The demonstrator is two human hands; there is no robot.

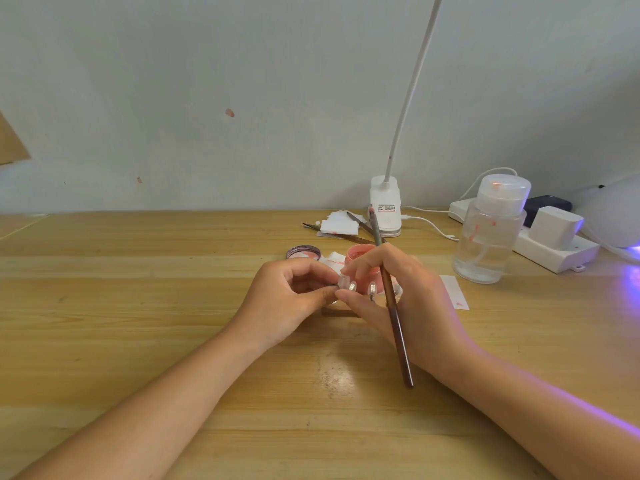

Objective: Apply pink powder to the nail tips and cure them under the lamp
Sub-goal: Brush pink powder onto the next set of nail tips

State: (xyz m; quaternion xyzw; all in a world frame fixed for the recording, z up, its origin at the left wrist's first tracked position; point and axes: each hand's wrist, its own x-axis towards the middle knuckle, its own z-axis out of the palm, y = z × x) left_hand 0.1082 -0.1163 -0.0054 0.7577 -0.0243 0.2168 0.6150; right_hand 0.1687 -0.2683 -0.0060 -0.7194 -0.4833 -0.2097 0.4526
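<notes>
Your left hand (294, 292) pinches one clear nail tip (343, 282) between thumb and curled fingers. Your right hand (398, 292) meets it at the same tip with its fingertips and also grips a brown brush (391, 296), whose bristle end points far and handle end points near. More nail tips (372, 289) stand in a row between the two hands, above a small wooden block (337, 310) on the desk (138, 306). Just beyond the hands, an open jar (360, 256) holds pink powder; its lid (303, 252) lies to the left. Farther right stands a clear pump bottle (491, 230) holding clear liquid. At the far right edge, the curing lamp (613, 216) casts violet light.
</notes>
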